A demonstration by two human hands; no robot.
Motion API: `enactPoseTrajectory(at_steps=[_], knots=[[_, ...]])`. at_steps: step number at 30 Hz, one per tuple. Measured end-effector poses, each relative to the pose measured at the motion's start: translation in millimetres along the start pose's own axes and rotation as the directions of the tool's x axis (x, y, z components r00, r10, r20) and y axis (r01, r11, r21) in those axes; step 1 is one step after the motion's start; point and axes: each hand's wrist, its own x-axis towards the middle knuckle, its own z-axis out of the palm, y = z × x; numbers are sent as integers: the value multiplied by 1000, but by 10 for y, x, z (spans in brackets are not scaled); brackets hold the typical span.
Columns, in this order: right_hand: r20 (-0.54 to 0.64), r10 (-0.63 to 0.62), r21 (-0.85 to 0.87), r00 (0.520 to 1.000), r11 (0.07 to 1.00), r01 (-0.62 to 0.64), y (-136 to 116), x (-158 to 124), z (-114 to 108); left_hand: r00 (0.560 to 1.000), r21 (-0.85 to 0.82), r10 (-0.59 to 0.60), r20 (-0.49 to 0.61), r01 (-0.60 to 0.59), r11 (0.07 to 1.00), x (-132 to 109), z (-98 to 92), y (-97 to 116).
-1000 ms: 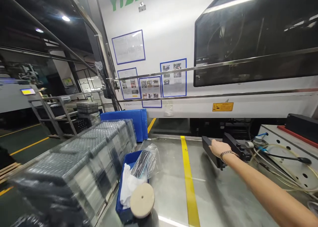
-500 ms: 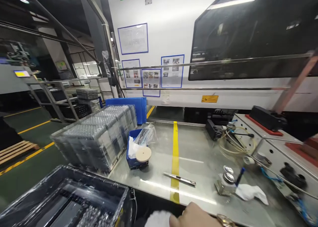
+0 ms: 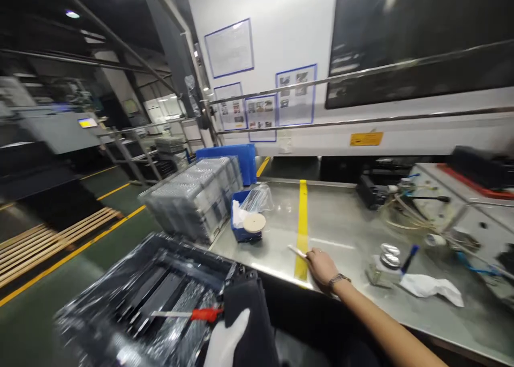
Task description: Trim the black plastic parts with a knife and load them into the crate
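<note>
My left hand (image 3: pixel 227 339), in a white glove, is at the bottom, closed on a black part (image 3: pixel 251 313) with its thumb across the surface. A red-handled tool (image 3: pixel 204 314) with a long flat metal blade sticks out leftward beside that part; whether the left hand grips it too, I cannot tell. My right hand (image 3: pixel 321 268), bare and with a watch at the wrist, reaches over the steel table's front edge. Its fingers are closed on the near end of a slim silver pen-like knife (image 3: pixel 297 251), blurred, lying across the yellow tape (image 3: pixel 302 222).
A black bin lined with plastic film (image 3: pixel 160 281) holds dark parts at lower left. Beyond it are stacked clear trays (image 3: pixel 196 190) and a blue box (image 3: pixel 246 234) with a beige disc (image 3: pixel 254 223). Glass bottles (image 3: pixel 387 265), a blue marker (image 3: pixel 409 259) and a white cloth (image 3: pixel 431 287) sit right.
My right hand has moved forward onto the silver knife. My left hand has come up into view with the black part, and the red-handled tool now shows. The view has swung left.
</note>
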Motion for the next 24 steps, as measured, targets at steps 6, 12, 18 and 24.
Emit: enactPoseTrajectory(at_steps=[6, 12, 18, 24], knots=[[-5, -12, 189, 1000, 982, 13, 190, -91, 97, 993, -460, 6, 115, 48, 886, -379, 95, 41], [-77, -153, 430, 985, 887, 171, 205, -766, 141, 996, -477, 19, 87, 25, 879, -493, 239, 104], [-157, -196, 678, 968, 692, 250, 150, -1453, 97, 1000, -381, 17, 9, -12, 925, -499, 333, 149], [-527, -234, 554, 817, 635, 539, -88, -1725, -85, 910, -675, -71, 409, 354, 648, -251, 330, 39]])
